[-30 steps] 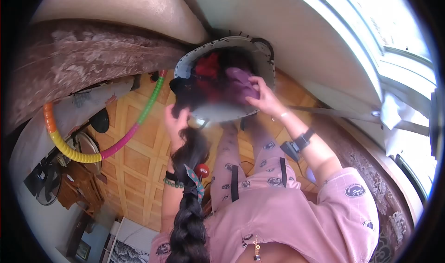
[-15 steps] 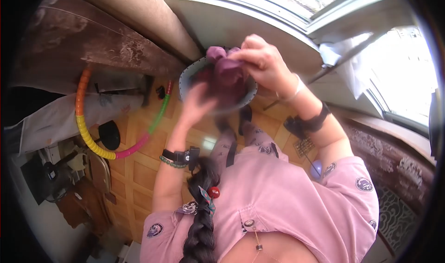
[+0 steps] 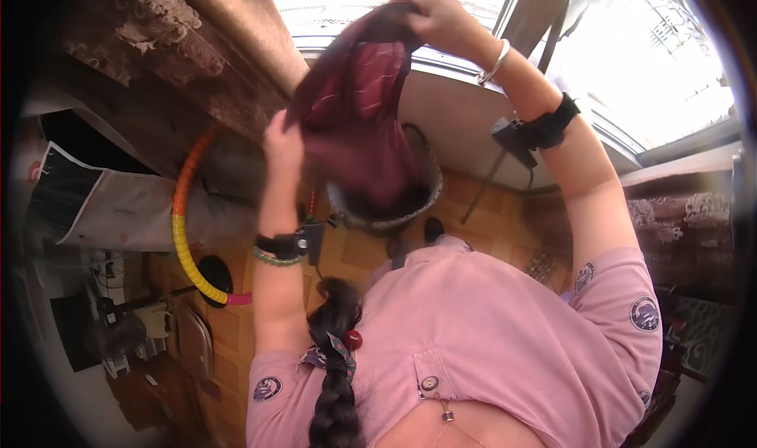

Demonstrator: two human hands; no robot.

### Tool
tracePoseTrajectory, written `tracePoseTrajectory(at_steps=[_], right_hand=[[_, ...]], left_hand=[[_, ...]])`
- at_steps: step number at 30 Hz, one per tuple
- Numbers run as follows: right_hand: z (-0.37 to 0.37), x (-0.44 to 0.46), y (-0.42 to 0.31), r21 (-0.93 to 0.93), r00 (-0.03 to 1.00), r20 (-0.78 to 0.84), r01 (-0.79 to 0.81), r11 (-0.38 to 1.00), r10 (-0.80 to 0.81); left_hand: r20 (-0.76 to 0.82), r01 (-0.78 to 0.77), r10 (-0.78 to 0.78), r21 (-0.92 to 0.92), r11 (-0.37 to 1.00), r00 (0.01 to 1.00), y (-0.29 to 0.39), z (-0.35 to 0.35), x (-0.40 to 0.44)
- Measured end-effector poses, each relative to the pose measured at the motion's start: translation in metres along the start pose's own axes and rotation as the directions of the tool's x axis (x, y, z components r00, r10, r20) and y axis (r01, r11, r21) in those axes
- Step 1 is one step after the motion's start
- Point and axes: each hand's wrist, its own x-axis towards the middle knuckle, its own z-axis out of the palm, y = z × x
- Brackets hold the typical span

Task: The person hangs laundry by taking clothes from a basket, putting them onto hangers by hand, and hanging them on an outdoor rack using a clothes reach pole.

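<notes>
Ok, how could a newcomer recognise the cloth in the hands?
Find the bright window. Near it, the left hand and right hand hold a dark red cloth. Unlike the pink shirt, it has a brighter red patch with thin pale lines.

No readable text or labels anywhere.

The dark maroon cloth [image 3: 347, 148] hangs spread and slanting above the basket [image 3: 430, 202], a redder lined patch showing.
</notes>
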Motion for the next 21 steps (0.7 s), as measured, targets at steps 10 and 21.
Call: tracePoseTrajectory(at_steps=[10, 21], right_hand=[[-0.052, -0.029, -0.024, -0.160, 0.833, 0.439, -0.297, 0.941, 0.338], [0.020, -0.005, -0.037, 0.654, 0.887, 0.359, -0.462, 0.599, 0.292]], left_hand=[[0.032, -0.135, 0.136, -0.040, 0.990, 0.990, 0.123, -0.033, 0.042], [0.532, -0.189, 0.182, -0.042, 0.981, 0.827, 0.166, -0.009, -0.011]])
